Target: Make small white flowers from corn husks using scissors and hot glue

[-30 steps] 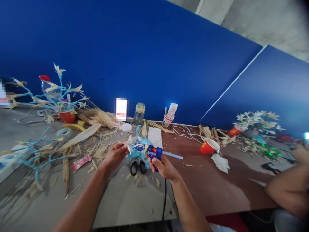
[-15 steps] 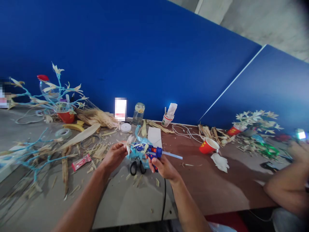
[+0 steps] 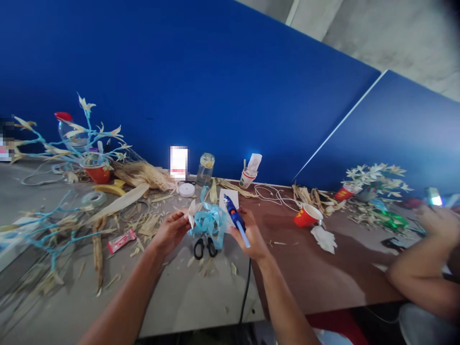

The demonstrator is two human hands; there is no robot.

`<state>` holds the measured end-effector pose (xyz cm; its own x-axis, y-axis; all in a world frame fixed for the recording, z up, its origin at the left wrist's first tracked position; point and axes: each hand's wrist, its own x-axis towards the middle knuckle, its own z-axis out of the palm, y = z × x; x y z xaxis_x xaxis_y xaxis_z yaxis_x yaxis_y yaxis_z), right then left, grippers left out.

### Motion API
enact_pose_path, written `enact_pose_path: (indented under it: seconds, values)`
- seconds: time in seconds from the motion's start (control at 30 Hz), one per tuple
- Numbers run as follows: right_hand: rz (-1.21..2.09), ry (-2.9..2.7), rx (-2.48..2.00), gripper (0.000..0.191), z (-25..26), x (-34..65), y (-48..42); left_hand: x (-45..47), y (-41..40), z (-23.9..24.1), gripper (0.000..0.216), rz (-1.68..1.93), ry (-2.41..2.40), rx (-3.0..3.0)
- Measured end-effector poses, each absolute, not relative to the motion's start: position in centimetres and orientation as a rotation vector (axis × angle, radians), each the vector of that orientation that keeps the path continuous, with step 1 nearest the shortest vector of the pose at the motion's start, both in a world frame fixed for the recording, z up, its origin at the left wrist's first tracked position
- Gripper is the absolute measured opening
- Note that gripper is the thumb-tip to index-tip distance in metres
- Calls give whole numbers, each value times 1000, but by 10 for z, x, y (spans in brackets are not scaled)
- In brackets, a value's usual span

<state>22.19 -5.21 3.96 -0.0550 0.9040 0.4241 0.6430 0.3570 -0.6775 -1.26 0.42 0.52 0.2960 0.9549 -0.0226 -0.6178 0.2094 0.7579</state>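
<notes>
My left hand [image 3: 173, 231] pinches a small pale flower [image 3: 192, 213] that looks made of dried husk. In my right hand [image 3: 252, 238] is a blue glue gun [image 3: 234, 213], its nozzle pointing away toward the wall and a clear glue stick jutting from its back. A heap of light blue ribbon [image 3: 210, 221] lies between the two hands. Just below the ribbon, the black handles of scissors [image 3: 204, 248] show; their blades are hidden under it. A white card [image 3: 230, 197] lies behind the glue gun, partly covered by it.
At left, blue-wrapped branches with husk flowers stand in a red cup [image 3: 97, 173]. A pink packet [image 3: 121, 241] and husk scraps lie nearby. A glass jar [image 3: 206, 168] stands by the wall. A red paper cup [image 3: 308, 215] is tipped at right, near a co-worker's arm [image 3: 424, 273].
My right hand has swung the glue gun away from the flower, turning its nozzle from the left toward the wall. My left hand stays nearly in place with the flower.
</notes>
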Motion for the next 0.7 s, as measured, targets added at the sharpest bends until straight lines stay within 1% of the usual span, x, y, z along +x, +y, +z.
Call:
enact_pose_path:
  seconds: [0.17,0.27,0.43,0.7]
  values:
    - [-18,-1882,-1727,30,17,225,-44,-13,6,1,19,1193,548,711]
    - [-147,-1870,-1921,31,8,227,-44,-12,7,0,16,1195,516,732]
    - [-155,-1954,-1946,29,5,224,-43,-11,5,2,12,1173,487,760]
    - [-96,-2032,-1993,29,-4,224,-33,-6,1,4,18,1137,490,734]
